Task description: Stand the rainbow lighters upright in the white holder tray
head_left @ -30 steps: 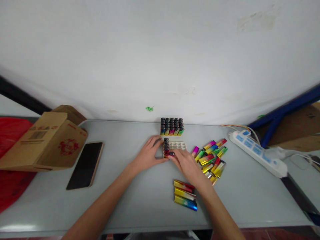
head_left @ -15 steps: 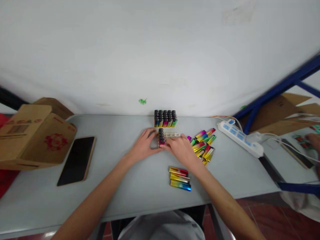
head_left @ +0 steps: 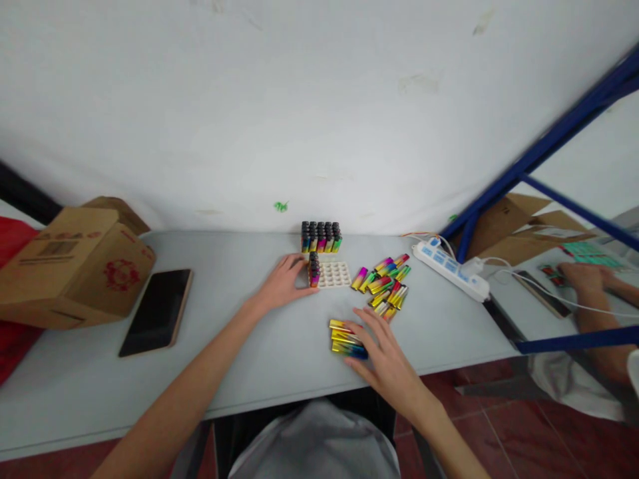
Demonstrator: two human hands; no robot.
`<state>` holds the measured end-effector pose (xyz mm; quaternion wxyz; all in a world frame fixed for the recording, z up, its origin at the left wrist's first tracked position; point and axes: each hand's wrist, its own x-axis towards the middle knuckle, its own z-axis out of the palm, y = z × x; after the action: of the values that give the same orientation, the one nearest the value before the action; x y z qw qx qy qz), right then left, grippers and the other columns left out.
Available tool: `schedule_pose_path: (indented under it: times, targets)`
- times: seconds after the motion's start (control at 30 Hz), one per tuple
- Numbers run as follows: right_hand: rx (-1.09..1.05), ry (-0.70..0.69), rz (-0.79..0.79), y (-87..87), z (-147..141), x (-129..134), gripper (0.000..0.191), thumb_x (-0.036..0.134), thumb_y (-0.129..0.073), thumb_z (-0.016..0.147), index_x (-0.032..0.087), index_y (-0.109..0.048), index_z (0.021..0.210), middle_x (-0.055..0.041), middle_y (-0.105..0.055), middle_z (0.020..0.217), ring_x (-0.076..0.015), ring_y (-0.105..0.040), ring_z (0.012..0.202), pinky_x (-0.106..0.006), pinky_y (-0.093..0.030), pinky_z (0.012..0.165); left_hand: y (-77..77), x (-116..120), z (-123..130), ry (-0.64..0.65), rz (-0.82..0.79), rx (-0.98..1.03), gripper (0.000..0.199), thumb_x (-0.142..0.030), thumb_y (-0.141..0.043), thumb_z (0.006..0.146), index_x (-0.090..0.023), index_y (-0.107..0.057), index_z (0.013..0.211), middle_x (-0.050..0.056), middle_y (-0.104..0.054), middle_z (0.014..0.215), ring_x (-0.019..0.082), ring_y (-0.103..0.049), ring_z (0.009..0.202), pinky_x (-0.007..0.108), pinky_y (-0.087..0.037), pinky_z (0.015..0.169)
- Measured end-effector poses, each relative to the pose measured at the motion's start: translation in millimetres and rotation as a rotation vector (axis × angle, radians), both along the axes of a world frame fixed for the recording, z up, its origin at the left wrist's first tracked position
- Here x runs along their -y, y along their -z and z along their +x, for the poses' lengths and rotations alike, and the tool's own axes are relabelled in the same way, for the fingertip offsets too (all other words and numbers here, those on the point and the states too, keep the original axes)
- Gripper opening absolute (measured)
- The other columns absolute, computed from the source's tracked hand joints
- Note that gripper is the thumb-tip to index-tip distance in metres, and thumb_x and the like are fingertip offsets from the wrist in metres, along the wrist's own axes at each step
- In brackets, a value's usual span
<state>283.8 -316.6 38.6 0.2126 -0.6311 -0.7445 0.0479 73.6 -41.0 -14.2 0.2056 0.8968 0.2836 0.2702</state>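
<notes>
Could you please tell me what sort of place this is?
Probably a shared workroom: a white tray partly filled with upright lighters, more lighters lying loose, and another person's hands beyond the blue frame.

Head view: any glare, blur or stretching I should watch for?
Head view: light is even, shadows on the table faint; head view: the loose foil-wrapped lighters carry shiny streaks; head view: print on the cardboard box is too soft to read; head view: wide-angle distortion seems likely, with the blue frame slanting steeply at the right.
</notes>
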Motion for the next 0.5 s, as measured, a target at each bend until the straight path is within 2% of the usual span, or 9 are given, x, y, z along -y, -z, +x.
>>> schedule_pose_path:
  times: [0.07, 0.13, 0.27, 0.37, 0.5]
  targets:
    - [0.106, -0.03, -0.012, 13.4, -10.6, 0.9, 0.061, 0.036, -0.059, 0.109, 0.03, -0.043, 0.167, -0.0111, -0.048, 0.17, -0.0347, -0.038, 0.162, -0.062, -0.039, 0.128, 0.6, -0.5, -0.1, 0.003, 0.005, -0.008, 0.062, -0.062, -0.082, 0.085, -0.02, -0.068, 0.129, 0.016, -0.061, 0.142, 0.037, -0.058, 0.134, 0.056, -0.049, 0.121]
    - [0.166, -0.011, -0.009, 24.9, -17.5, -5.1, 0.061, 0.033, -0.053, 0.111, 0.029, -0.038, 0.17, -0.0108, -0.047, 0.172, -0.0336, -0.035, 0.163, -0.066, -0.031, 0.131, 1.5, -1.0, -0.5, 0.005, 0.011, -0.016, 0.062, -0.062, -0.082, 0.086, -0.021, -0.067, 0.129, 0.015, -0.061, 0.142, 0.037, -0.058, 0.134, 0.056, -0.049, 0.121]
    - [0.196, 0.182, 0.125, 39.7, -17.1, -25.2, 0.051, 0.033, -0.053, 0.111, 0.023, -0.053, 0.161, -0.0176, -0.046, 0.171, -0.0388, -0.036, 0.162, -0.076, -0.016, 0.131, 3.0, -2.2, -1.8, 0.002, 0.025, -0.011, 0.061, -0.064, -0.081, 0.087, -0.022, -0.067, 0.13, 0.014, -0.062, 0.142, 0.036, -0.059, 0.134, 0.055, -0.05, 0.12]
    - [0.191, 0.305, 0.202, 47.3, -9.1, -39.5, 0.05, 0.04, -0.057, 0.11, 0.021, -0.058, 0.156, -0.0209, -0.046, 0.17, -0.0406, -0.037, 0.161, -0.075, -0.017, 0.131, 2.7, -2.4, -3.1, 0.007, 0.032, -0.022, 0.065, -0.064, -0.08, 0.088, -0.021, -0.065, 0.134, 0.015, -0.061, 0.143, 0.036, -0.059, 0.135, 0.055, -0.05, 0.12]
    - [0.174, 0.433, 0.202, 55.0, 0.2, -57.8, 0.051, 0.046, -0.058, 0.108, 0.019, -0.062, 0.151, -0.0242, -0.043, 0.17, -0.0444, -0.035, 0.16, -0.076, -0.024, 0.127, 1.5, -1.8, -4.1, 0.009, 0.034, -0.031, 0.064, -0.062, -0.08, 0.089, -0.02, -0.064, 0.136, 0.015, -0.061, 0.145, 0.036, -0.058, 0.136, 0.055, -0.05, 0.121]
